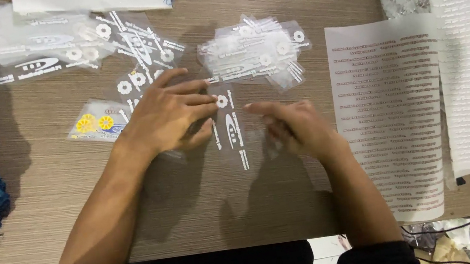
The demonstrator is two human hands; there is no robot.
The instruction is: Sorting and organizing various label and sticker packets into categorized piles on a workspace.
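Clear plastic, printed in white with a small flower-shaped hanging hole near its top, makes up the pouch lying flat on the wood-grain worktop. Left of the pouch, a packet with two yellow discs lies near the left hand, which presses palm-down with spread fingers on the pouch's left edge. Right of the pouch, the right hand pinches its right side with curled fingers. Further right lies a printed label sheet.
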